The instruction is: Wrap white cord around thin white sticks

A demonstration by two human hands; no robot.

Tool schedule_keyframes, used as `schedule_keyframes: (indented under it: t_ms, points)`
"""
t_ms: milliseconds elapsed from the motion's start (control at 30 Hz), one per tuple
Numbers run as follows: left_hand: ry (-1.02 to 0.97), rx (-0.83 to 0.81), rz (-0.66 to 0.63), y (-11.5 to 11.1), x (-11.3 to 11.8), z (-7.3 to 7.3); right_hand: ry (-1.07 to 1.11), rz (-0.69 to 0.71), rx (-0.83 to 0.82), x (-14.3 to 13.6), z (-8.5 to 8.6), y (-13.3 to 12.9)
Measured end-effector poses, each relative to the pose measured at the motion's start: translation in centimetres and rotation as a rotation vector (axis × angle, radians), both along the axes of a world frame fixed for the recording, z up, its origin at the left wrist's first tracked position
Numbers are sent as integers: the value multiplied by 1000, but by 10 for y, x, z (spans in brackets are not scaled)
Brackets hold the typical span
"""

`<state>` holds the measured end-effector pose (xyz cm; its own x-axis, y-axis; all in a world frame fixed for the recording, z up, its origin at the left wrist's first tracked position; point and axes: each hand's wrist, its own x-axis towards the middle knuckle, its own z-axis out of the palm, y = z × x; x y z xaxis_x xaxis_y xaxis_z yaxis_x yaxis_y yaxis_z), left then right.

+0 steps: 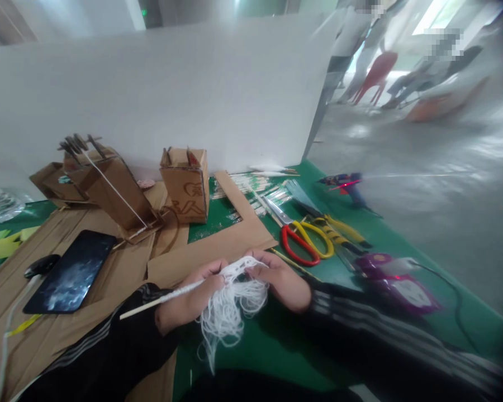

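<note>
A loose tangle of white string [230, 315] hangs between my two hands, low in the centre of the view. My left hand [193, 298] is closed on it, and a pale wooden stick [140, 308] with string wound along it passes through or under this hand, its bare end pointing lower left. My right hand [280, 282] pinches the upper right part of the string bundle. The fingertips of both hands are close together at the top of the tangle. Just beyond them lies an L-shaped cardboard piece [209, 248].
Red-and-yellow-handled scissors [299, 243], pliers [343, 231] and a purple power strip [402, 279] lie at right, a glue gun [346, 184] farther back. Left are a phone [71, 272] and cardboard structures [113, 190]; a cardboard box [186, 187] stands behind. A white partition [163, 95] rises beyond.
</note>
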<state>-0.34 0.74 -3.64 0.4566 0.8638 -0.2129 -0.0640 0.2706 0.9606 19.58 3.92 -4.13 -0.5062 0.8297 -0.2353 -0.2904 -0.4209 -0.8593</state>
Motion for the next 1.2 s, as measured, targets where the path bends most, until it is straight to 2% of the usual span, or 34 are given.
schedule_keyframes:
  t_ms: [133,300,433,533,700,800,900,1000,1200]
  points:
    - [48,55,25,-3,2,8,3,3,-20,2,4,2]
    - [96,75,62,-4,6,15,-74,144,109,-2,19,-3]
    - [114,53,51,-5,7,18,-138,133,150,-3,21,-7]
    - [187,56,88,-6,4,15,-90,144,91,-1,20,-5]
    - [327,71,248,-8,-2,3,-56,167,51,3,18,0]
    - [270,32,210,-8,-2,3,-54,187,62,5,17,2]
    - [168,13,73,-8,1,11,-43,205,58,5,17,3]
    - [190,79,24,-8,5,21,-30,213,25,5,17,3]
    - [443,344,136,-6,10,21,9,248,-2,5,15,2]
